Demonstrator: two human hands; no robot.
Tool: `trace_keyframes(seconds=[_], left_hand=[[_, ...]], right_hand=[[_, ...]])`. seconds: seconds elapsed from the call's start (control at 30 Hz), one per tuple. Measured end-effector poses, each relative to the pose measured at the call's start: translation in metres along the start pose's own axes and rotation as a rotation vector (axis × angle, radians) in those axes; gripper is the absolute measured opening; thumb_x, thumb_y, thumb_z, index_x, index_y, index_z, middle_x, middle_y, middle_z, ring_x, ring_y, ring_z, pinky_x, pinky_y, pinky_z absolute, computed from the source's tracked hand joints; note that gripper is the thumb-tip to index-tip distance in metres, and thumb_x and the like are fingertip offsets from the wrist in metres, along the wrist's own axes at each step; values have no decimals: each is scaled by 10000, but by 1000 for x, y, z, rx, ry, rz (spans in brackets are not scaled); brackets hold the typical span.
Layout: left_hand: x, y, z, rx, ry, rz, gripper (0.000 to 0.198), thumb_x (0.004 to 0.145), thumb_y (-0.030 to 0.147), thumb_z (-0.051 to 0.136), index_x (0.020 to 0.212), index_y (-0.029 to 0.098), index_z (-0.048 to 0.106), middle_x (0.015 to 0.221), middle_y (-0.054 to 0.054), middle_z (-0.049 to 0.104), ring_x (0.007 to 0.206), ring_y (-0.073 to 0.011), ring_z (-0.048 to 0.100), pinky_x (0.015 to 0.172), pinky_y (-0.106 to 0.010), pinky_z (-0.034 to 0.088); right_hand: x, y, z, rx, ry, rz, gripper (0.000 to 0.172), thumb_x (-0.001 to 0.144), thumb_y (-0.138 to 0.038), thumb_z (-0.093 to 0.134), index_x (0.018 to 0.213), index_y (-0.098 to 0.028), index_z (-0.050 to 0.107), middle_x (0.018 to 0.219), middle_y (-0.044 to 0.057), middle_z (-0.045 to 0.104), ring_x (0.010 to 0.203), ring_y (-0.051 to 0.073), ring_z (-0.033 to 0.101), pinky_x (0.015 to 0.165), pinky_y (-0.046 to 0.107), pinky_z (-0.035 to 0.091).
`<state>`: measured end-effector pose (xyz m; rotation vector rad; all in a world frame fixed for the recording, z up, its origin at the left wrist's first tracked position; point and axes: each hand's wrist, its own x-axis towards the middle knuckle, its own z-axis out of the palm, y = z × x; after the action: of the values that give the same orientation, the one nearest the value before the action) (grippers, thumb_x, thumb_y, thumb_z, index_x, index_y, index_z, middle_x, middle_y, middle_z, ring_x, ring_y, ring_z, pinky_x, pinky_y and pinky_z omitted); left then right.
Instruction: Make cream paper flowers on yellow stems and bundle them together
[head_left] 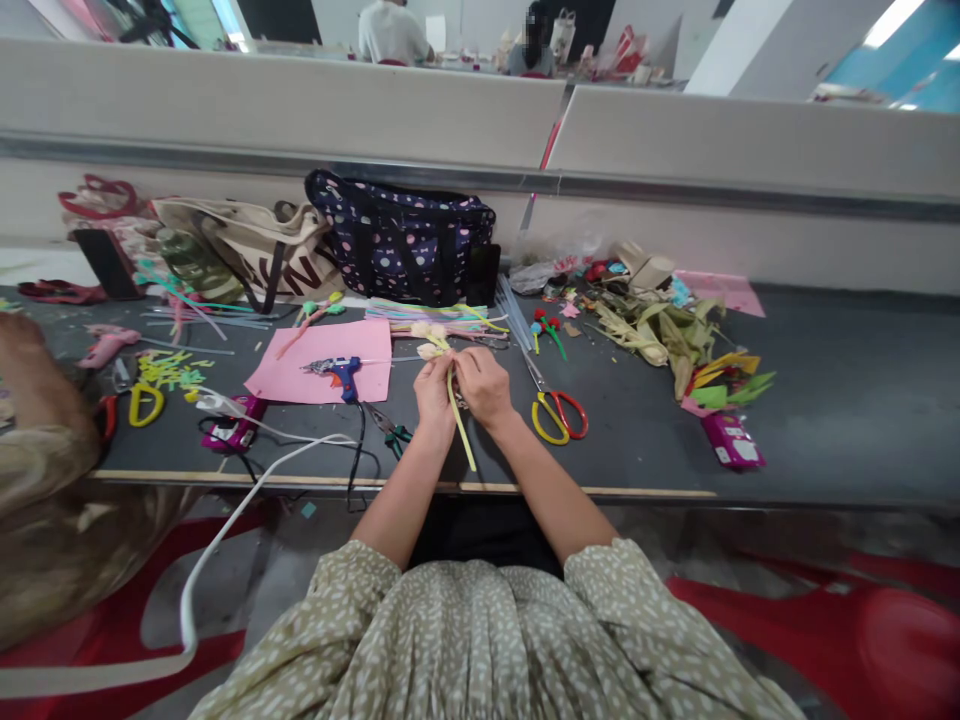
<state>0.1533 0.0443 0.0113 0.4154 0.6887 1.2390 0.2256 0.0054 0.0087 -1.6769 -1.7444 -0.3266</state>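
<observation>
My left hand [433, 392] and my right hand [482, 386] meet above the front of the dark table, fingers pinched together. Between them runs a pale yellow-green pipe cleaner [462, 428], its loose end hanging towards me. Cream petal-like pieces [430, 345] show just past my fingertips; whether they are joined to the pipe cleaner is hidden. Left of my hands, a blue glue gun [345, 377] lies on a pink sheet [373, 350]. Pliers [390, 432] rest beside my left wrist. Scissors [553, 408] with red and yellow handles lie right of my right hand.
Behind my hands are a bundle of pipe cleaners [450, 318] and a dark patterned bag [405, 240]. Dried husks [667, 335] and a purple box [733, 440] lie to the right. A white cable [196, 580] crosses the left edge, near another person's arm [45, 385].
</observation>
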Motion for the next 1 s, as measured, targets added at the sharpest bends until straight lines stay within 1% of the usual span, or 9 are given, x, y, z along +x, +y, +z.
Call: trace_keyframes(seconds=[0.07, 0.13, 0.23, 0.37, 0.53, 0.67, 0.87, 0.93, 1.0], left_hand=[[0, 1, 0, 34, 7, 46, 235, 550, 223, 812, 627, 134, 609, 560, 47, 586, 506, -51, 518, 545, -183, 412], [-1, 3, -2, 87, 1, 142, 233, 558, 229, 810, 587, 130, 601, 548, 44, 579, 506, -51, 500, 550, -184, 405], [-2, 7, -6, 185, -47, 259, 199, 592, 243, 798, 591, 127, 636, 578, 22, 604, 562, -68, 528, 607, -196, 426], [-9, 12, -11, 299, -147, 270, 182, 617, 268, 791, 595, 134, 670, 605, 2, 628, 598, -88, 544, 649, -216, 444], [-16, 13, -17, 403, -238, 283, 181, 637, 302, 778, 596, 151, 687, 617, -2, 634, 614, -103, 556, 666, -231, 454], [-18, 8, -18, 396, -222, 354, 163, 653, 291, 767, 605, 157, 689, 615, 5, 627, 610, -105, 546, 661, -236, 452], [-21, 1, -16, 370, -187, 444, 127, 675, 274, 756, 655, 160, 704, 626, 11, 630, 600, -97, 528, 646, -228, 438], [-21, 1, -17, 403, -200, 438, 132, 679, 282, 755, 667, 158, 709, 637, 7, 636, 605, -99, 527, 644, -228, 434], [-21, 3, -18, 444, -223, 409, 146, 676, 295, 756, 673, 155, 712, 642, 2, 639, 603, -102, 527, 631, -227, 431]], right_hand=[[-2, -3, 0, 40, 22, 35, 273, 959, -222, 361, 953, -194, 632, 974, 106, 634, 963, 205, 557, 860, 312, 439], [-3, -7, -2, 124, 48, 102, 256, 944, -217, 375, 918, -194, 628, 970, 101, 635, 964, 197, 562, 865, 309, 445], [-3, -10, -11, 361, 81, 240, 187, 899, -242, 451, 952, -191, 623, 961, 77, 648, 930, 178, 582, 857, 301, 461], [5, -4, -22, 803, 75, 467, 255, 832, -361, 558, 1002, -191, 642, 938, 45, 677, 798, 153, 610, 736, 282, 496], [16, 2, -27, 1264, -38, 591, 201, 683, -361, 723, 756, -190, 646, 685, -35, 629, 620, 111, 554, 662, 264, 487], [15, -7, -23, 1413, 34, 709, 239, 610, -340, 782, 717, -188, 630, 674, -45, 607, 604, 97, 531, 637, 250, 469], [11, -20, -9, 1528, 288, 829, 260, 571, -304, 795, 715, -191, 611, 683, -48, 599, 606, 82, 522, 633, 232, 460], [10, -20, -8, 1570, 305, 840, 248, 582, -286, 794, 721, -191, 612, 690, -50, 603, 601, 74, 526, 635, 226, 464], [10, -17, -10, 1603, 258, 820, 236, 592, -267, 797, 725, -189, 618, 692, -51, 604, 593, 68, 529, 638, 223, 468]])
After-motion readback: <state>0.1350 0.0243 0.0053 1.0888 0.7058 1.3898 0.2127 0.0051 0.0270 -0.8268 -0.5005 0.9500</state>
